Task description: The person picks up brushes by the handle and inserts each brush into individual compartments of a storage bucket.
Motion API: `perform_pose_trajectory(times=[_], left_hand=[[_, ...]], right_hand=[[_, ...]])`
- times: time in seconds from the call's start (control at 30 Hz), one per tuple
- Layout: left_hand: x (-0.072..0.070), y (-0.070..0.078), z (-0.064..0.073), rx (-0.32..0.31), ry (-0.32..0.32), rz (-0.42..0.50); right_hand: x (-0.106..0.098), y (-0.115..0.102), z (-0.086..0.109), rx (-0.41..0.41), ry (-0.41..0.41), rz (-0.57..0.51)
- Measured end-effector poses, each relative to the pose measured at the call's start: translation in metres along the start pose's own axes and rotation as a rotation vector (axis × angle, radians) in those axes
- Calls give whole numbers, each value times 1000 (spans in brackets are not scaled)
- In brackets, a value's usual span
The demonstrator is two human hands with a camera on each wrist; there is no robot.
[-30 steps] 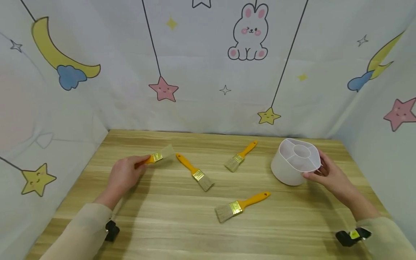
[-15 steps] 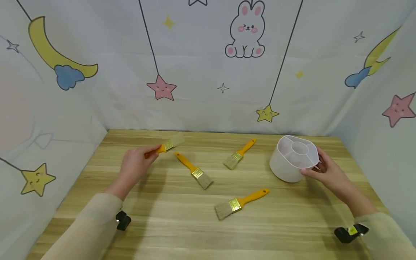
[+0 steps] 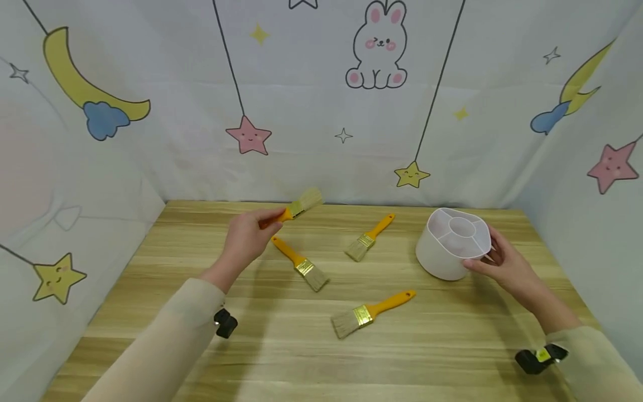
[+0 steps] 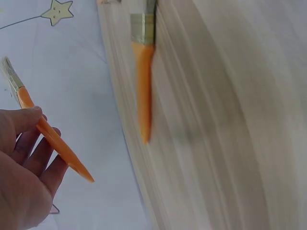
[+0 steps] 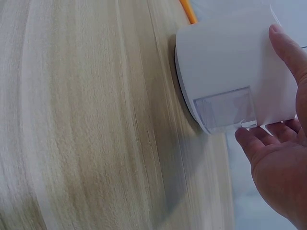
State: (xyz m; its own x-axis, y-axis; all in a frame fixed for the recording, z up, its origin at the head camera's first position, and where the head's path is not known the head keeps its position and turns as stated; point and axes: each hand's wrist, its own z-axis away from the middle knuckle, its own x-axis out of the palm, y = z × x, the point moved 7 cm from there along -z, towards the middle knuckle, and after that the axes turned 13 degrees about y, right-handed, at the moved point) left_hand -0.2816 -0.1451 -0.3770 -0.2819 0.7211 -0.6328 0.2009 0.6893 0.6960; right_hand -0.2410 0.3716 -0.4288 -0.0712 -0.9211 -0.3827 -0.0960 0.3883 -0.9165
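My left hand (image 3: 245, 239) holds a paintbrush (image 4: 56, 139) by its orange handle, raised above the table's back left part with the bristles toward the upper right. Thumb and fingers pinch the handle in the left wrist view. On the right, a white divided desk organizer (image 3: 439, 261) with a round middle cup stands upright on the table. My right hand (image 3: 513, 273) grips its right side, thumb on one face and fingers on the other. A small clear drawer (image 5: 225, 109) shows low on the organizer in the right wrist view.
Three more paintbrushes lie on the wooden table (image 3: 301, 363): one brush (image 3: 304, 267) left of centre, another (image 3: 368, 238) toward the back, and a third (image 3: 372, 314) nearer the front. A white printed cloth (image 3: 311, 100) hangs behind and at both sides.
My left hand has carried its paintbrush to the right and slightly farther back, above the handle end of the left-of-centre brush. The right hand and organizer stay in place.
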Motion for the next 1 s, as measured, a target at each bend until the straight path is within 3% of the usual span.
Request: perform_pose_trajectory(times=[0.3, 0.53, 0.8, 1.0], left_hand=[[27, 36, -12, -10, -21, 116], [52, 62, -19, -76, -55, 248], [83, 95, -26, -102, -49, 405], [102, 115, -26, -130, -67, 473]], right_hand=[[-4, 1, 1, 6, 8, 30], [-6, 2, -1, 9, 3, 24], [-6, 3, -3, 1, 7, 5], [-2, 2, -6, -6, -4, -27]])
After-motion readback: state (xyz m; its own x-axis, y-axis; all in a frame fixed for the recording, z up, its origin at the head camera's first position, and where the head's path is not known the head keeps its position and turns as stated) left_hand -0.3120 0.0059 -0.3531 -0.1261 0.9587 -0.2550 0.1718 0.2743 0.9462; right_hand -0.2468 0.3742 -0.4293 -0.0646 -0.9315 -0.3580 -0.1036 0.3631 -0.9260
